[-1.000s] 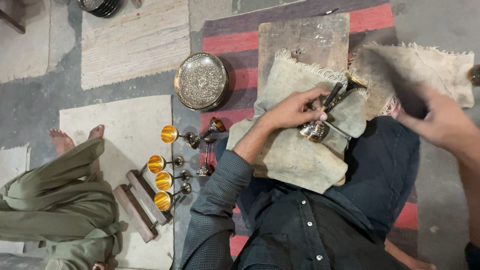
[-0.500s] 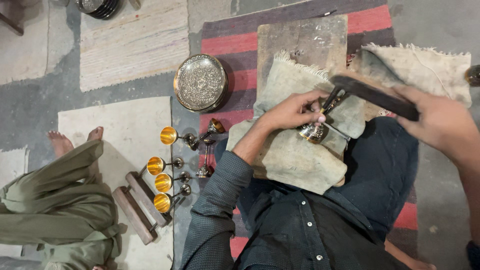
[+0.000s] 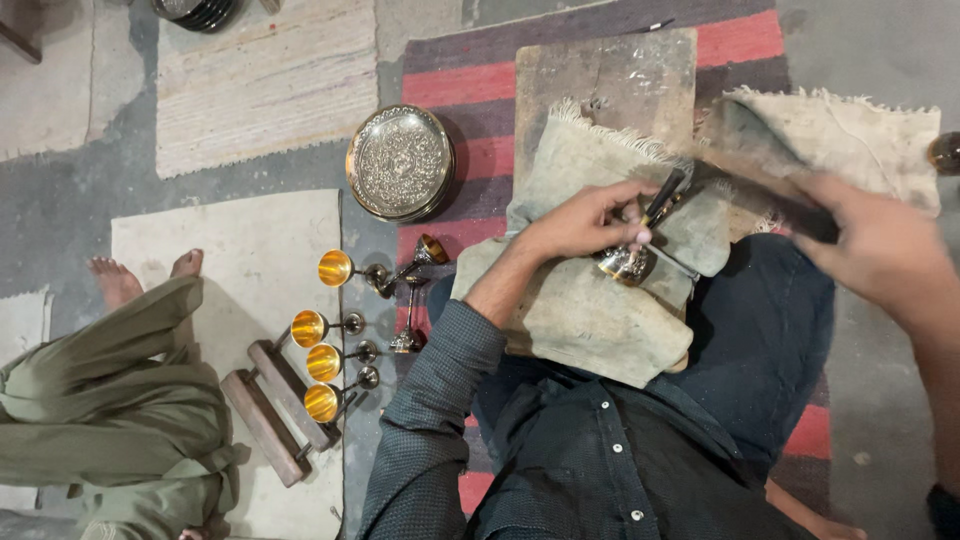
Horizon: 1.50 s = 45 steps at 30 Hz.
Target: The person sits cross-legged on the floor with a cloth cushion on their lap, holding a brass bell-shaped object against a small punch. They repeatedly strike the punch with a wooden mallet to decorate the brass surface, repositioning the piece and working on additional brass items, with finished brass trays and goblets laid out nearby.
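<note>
The right hand, gripping a blurred mallet, now sits lower toward the punch than a moment ago, while the left hand pinches that punch on the cup over the cloth.

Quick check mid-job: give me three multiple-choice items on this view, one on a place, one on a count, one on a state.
1. Where does the engraved round tray lie?
A. on the person's lap
B. on the floor by the striped rug
C. on the wooden board

2. How many goblets show a gold inside?
A. two
B. four
C. seven

3. What is the left hand doing?
A. holding a dark-handled tool against the small metal cup
B. resting empty on the floor
C. lifting the tray

Answers: 1 B, the tray sits left of the board at the rug's edge. 2 B, four gold bowls lie in a row. 3 A, its fingers grip the tool at the cup.
</note>
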Motion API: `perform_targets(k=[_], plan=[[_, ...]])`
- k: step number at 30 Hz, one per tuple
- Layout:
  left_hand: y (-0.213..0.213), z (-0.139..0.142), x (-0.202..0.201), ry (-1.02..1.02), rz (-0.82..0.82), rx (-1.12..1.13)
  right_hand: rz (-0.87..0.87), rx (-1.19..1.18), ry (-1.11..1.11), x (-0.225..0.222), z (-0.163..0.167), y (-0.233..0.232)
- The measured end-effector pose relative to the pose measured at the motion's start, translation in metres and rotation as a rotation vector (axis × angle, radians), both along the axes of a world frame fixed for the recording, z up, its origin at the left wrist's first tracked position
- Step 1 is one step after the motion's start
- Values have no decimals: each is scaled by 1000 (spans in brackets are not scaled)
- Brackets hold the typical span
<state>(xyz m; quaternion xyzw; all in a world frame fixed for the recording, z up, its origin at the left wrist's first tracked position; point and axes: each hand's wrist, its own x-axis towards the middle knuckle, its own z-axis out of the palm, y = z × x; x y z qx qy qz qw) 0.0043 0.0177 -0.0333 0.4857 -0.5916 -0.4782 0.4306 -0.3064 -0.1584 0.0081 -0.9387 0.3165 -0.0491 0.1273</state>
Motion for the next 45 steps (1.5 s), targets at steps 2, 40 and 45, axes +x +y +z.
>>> perform_targets(k=[2, 40, 45], plan=[[0, -1, 0, 36, 3, 13, -16, 55, -239, -1, -7, -3], [-2, 4, 12, 101, -45, 64, -359, 379, -340, -55, -46, 59], [7, 19, 3, 55, 80, -7, -292, 530, -631, -48, -46, 64]])
